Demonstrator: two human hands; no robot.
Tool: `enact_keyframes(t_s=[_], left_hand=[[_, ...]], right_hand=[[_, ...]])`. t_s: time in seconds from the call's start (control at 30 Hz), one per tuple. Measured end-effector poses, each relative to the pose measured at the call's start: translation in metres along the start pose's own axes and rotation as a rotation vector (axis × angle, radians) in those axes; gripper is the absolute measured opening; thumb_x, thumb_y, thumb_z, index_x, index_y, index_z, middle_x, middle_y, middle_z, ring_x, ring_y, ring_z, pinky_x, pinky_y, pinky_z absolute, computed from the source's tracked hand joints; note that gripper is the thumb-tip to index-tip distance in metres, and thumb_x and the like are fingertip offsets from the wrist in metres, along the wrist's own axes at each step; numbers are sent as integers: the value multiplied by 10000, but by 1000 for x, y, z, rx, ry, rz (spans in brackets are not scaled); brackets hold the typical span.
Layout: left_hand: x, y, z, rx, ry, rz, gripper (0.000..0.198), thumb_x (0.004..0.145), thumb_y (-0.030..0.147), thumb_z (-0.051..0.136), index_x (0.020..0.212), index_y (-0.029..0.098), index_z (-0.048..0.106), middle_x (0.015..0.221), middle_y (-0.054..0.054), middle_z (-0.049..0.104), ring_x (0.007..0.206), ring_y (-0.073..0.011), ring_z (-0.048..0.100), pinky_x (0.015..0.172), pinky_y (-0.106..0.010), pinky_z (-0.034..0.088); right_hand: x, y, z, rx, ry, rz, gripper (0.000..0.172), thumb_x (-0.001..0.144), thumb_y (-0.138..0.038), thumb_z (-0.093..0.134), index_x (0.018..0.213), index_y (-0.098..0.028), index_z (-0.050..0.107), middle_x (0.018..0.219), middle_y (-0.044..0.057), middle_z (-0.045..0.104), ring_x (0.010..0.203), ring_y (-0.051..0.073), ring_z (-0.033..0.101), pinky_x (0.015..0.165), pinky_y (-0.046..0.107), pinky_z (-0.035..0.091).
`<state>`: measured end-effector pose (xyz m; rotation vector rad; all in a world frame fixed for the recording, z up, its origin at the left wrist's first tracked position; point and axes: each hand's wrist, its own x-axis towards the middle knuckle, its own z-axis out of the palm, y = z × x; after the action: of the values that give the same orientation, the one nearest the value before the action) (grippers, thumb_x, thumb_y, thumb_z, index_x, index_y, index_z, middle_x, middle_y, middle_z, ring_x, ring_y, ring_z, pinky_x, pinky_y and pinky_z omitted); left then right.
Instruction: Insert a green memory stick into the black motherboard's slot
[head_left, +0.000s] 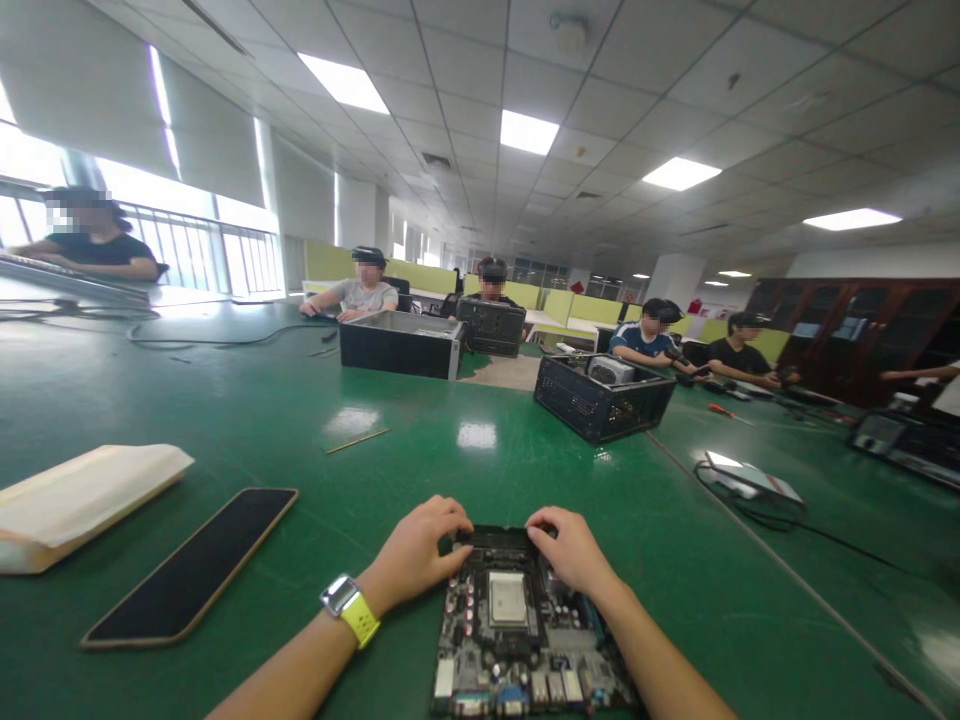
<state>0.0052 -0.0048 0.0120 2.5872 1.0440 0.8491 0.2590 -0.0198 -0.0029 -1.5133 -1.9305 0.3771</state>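
A motherboard (544,635) lies on the green table in front of me, its port side towards me. A square silver processor (508,600) sits in the socket at its middle. Dark memory slots (499,538) run along the far edge; whether a module is in them I cannot tell. My left hand (431,540), with a yellow-strapped watch (350,608) on the wrist, grips the far left corner between thumb and bent fingers. At the far right corner my right hand (571,548) is closed on the board's edge, fingers curled. Its forearm hides part of the right side.
To the left are a black flat pad (195,565) and a cream paper packet (86,500). A thin stick (358,441) lies beyond. Two computer cases (397,345), (604,395) stand farther back. At right is a flat device (754,478) with cables. Several people sit around.
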Motion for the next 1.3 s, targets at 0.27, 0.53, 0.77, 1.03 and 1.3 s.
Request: enact_keyframes(t_s=[0.27, 0.53, 0.77, 1.03, 1.3], left_hand=[[-1, -1, 1, -4, -6, -4, 120, 784, 219, 612, 894, 214, 660, 944, -31, 631, 906, -199, 557, 817, -305, 450], [0, 0, 1, 5, -22, 8, 108, 792, 216, 597, 881, 219, 658, 947, -31, 623, 908, -199, 553, 816, -306, 450], [0, 1, 0, 21, -17, 14, 107, 791, 216, 603, 875, 222, 670, 926, -31, 629, 896, -201, 551, 806, -304, 453], [0, 1, -1, 54, -9, -8, 79, 793, 228, 605, 831, 213, 673, 907, -29, 638, 883, -200, 561, 790, -302, 455], [-1, 1, -1, 7, 8, 11, 72, 788, 212, 600, 825, 219, 661, 928, -26, 632, 898, -197, 561, 807, -305, 456]], right_hand=[[1, -2, -1, 32, 20, -33, 180, 803, -248, 502, 786, -187, 670, 811, 28, 673, 798, 168, 583, 752, 261, 407], [0, -4, -1, 34, 3, 6, 149, 764, -248, 550, 823, -193, 675, 848, 22, 680, 832, 176, 588, 779, 273, 411], [0, -4, 0, 30, 3, 13, 147, 758, -248, 553, 809, -188, 678, 816, 23, 676, 810, 175, 588, 763, 273, 413], [0, -6, -2, 8, -9, 4, 170, 778, -244, 526, 809, -186, 683, 818, 27, 681, 811, 173, 586, 770, 275, 409], [0, -6, -1, 26, 0, -2, 173, 776, -258, 536, 822, -188, 688, 827, 30, 681, 815, 177, 588, 775, 281, 416]])
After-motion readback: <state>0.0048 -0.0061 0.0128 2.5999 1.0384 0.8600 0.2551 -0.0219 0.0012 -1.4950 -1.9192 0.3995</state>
